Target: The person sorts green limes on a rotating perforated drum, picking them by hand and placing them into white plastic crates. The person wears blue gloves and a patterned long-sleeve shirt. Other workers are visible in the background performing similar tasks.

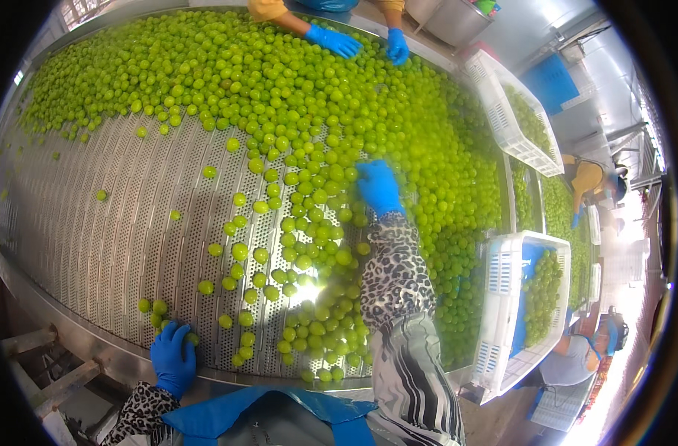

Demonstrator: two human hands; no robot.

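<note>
Many round green fruits [233, 72] lie spread over a perforated metal conveyor belt [110, 223], thickest at the far side and the right. My left hand [174, 357], in a blue glove, rests at the belt's near edge against a few of the fruits; its fingers are apart and no grip shows. Reaching over the middle of the belt, my right hand [379, 187] wears a blue glove too and is among the fruits, somewhat blurred. Its fingers are partly hidden, so whether it holds any is unclear.
A metal rim [121, 357] borders the belt. White plastic crates with fruit stand at the right, one near [506, 334] and one farther back [495, 106]. A co-worker's gloved hands [333, 42] are over the far side. Other people work at the right.
</note>
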